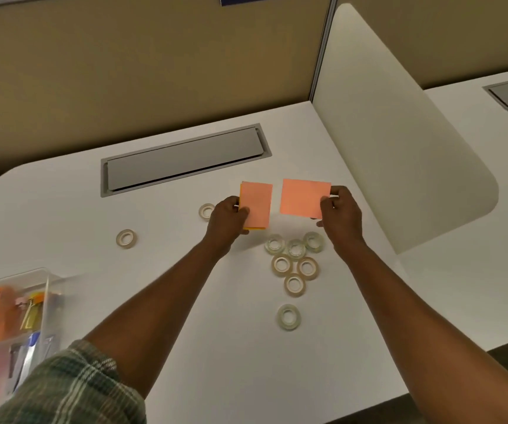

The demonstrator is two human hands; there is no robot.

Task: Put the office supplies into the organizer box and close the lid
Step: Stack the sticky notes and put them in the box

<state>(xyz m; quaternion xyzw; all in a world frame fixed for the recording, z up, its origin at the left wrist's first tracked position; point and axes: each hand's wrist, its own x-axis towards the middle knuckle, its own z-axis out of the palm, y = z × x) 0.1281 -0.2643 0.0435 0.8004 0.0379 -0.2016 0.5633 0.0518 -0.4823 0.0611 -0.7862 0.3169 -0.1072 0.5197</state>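
My left hand [226, 220] grips a stack of pink sticky notes [257, 205] with a yellow layer under it, held above the white desk [185, 301]. My right hand [341, 214] pinches a second pink sticky-note pad [303, 197] by its right edge, a small gap apart from the first. Several clear tape rolls [294, 264] lie clustered below the hands, with one more roll [288, 316] nearer me and two others, a tape roll [126, 238] and a tape roll [206, 211], to the left. The clear organizer box [43, 278] sits at the lower left, lid not visible, holding orange and silvery supplies.
A grey cable hatch [185, 160] is set into the desk behind the hands. A rounded white divider panel [399, 133] rises on the right, with a tan partition wall [124, 71] at the back. The desk's front edge runs along the lower right.
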